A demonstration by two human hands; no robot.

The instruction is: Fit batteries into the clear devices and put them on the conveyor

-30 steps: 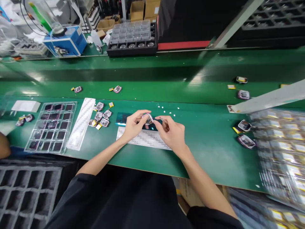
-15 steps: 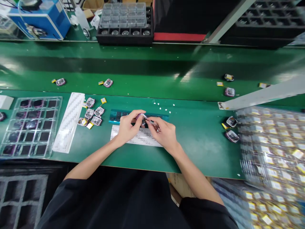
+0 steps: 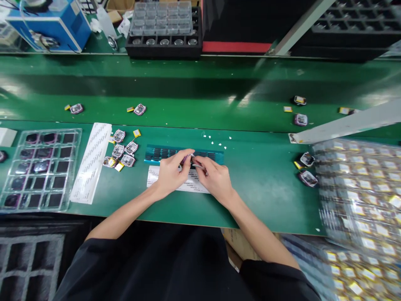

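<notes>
My left hand (image 3: 171,173) pinches a small pink-rimmed square part (image 3: 187,158) above a white printed sheet (image 3: 153,177). My right hand (image 3: 213,177) meets it from the right and grips thin metal tweezers (image 3: 199,166) whose tip touches the part. Just behind both hands lies a teal strip of small dark pads (image 3: 163,153). A cluster of the same small parts (image 3: 122,152) with yellow tabs lies to the left of the strip.
A clear tray with dark pockets (image 3: 37,167) and a white liner strip (image 3: 90,161) lie at the left. Stacked clear trays of yellow-tabbed parts (image 3: 360,196) fill the right. Loose parts (image 3: 305,169) sit beside them and on the conveyor belt (image 3: 188,100) behind.
The view first dropped and shifted, so the bench slid left in frame. Both hands drew closer together and lower over the white sheet, still working on the same part.
</notes>
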